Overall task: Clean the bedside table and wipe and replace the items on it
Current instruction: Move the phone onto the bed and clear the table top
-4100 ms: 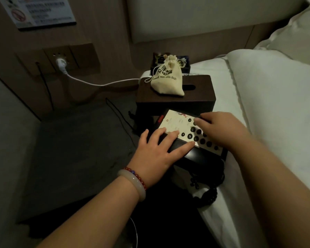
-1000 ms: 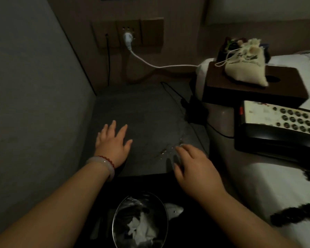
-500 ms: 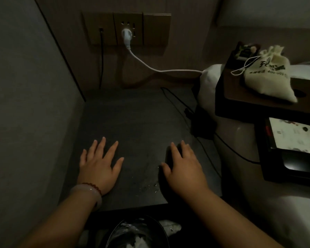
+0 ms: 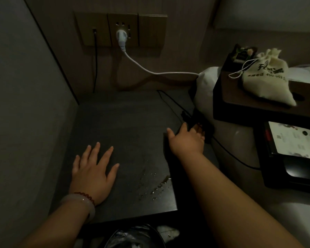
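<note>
The dark bedside table (image 4: 125,126) is bare, with water droplets (image 4: 154,187) near its front right corner. My left hand (image 4: 93,172) lies flat on the table's front left, fingers apart, holding nothing. My right hand (image 4: 186,140) reaches to the table's right edge, its fingertips against a black plug block (image 4: 204,126) between table and bed. A dark patch shows under that hand; I cannot tell if it is a cloth or shadow. On the bed stand a black telephone (image 4: 293,154), a brown tissue box (image 4: 254,104) and a cream drawstring pouch (image 4: 268,79) on the box.
A white plug (image 4: 121,37) sits in the wall socket, its cable running right to the bed. A black cord (image 4: 95,56) hangs from the socket panel. A grey wall closes the left side. A bin with a liner (image 4: 132,237) stands below the table's front edge.
My right hand has slid forward and right, from the table's front middle to the black plug block at the right edge. My left hand stays flat in place.
</note>
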